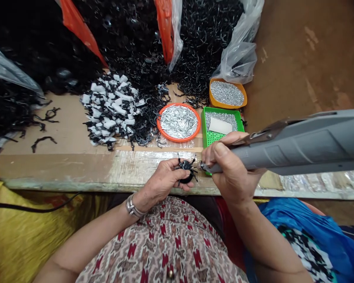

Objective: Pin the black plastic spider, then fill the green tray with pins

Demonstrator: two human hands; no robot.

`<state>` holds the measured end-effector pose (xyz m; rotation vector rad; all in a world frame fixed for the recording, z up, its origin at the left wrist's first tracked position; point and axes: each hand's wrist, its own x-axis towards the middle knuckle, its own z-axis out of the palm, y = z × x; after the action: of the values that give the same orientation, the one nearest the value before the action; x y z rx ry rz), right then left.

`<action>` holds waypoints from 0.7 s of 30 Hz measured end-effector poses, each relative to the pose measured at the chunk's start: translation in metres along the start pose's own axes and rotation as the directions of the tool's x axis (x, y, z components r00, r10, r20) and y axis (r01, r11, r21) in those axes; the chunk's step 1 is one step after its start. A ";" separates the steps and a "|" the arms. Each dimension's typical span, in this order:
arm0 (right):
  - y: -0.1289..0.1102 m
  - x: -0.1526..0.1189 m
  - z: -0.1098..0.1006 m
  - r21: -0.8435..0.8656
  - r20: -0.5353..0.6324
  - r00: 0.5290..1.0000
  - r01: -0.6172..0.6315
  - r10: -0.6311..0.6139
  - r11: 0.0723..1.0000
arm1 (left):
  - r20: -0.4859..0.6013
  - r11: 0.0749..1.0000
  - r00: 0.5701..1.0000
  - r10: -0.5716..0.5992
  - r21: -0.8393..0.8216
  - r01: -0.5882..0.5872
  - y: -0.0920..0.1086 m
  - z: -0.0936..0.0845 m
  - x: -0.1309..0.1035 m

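Note:
My left hand (pixel 165 177) holds a small round black part (pixel 185 171) with several thin legs sticking out, the thumb across its top and fingers beneath. In my right hand (pixel 231 169) is a grey power screwdriver (pixel 297 145), fingers wrapped round its front end. The tool's tip points left, a short gap from the legs of the black part. Just beyond my hands are a round orange-rimmed tray (pixel 179 122) of silvery pins and a green basket (pixel 205 125) with small metal pieces and a white scoop-like piece (pixel 220 125).
An orange-yellow bowl (pixel 244 100) of metal bits stands behind the basket. Black-and-white parts (pixel 112 106) are piled left of the tray. Heaps of black parts (pixel 126 35) and plastic bags (pixel 238 55) fill the back. The table's front edge (pixel 76 186) runs beneath my wrists.

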<state>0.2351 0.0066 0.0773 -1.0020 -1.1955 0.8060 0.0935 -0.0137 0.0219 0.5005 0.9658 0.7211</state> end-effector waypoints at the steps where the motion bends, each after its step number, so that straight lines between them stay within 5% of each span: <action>1: 0.002 0.000 0.001 -0.009 -0.002 1.000 0.006 -0.006 1.000 | 0.005 1.000 1.000 0.002 -0.001 -0.002 0.000 0.000 0.000; 13: 0.013 -0.003 0.006 0.038 0.033 0.998 -0.058 0.057 0.998 | 0.063 1.000 0.998 -0.016 -0.009 0.016 0.003 -0.003 -0.001; 16: 0.013 0.002 0.002 0.085 0.168 0.985 -0.052 0.037 0.995 | 0.067 1.000 0.998 -0.010 -0.013 0.011 0.002 -0.005 -0.001; 21: 0.007 0.017 -0.004 0.032 0.444 0.896 0.017 -0.030 0.999 | 0.100 0.999 0.995 -0.004 -0.031 0.007 -0.004 -0.010 0.000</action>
<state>0.2424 0.0237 0.0764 -0.7985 -1.5783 1.0661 0.0864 -0.0154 0.0146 0.5012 0.8610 0.6988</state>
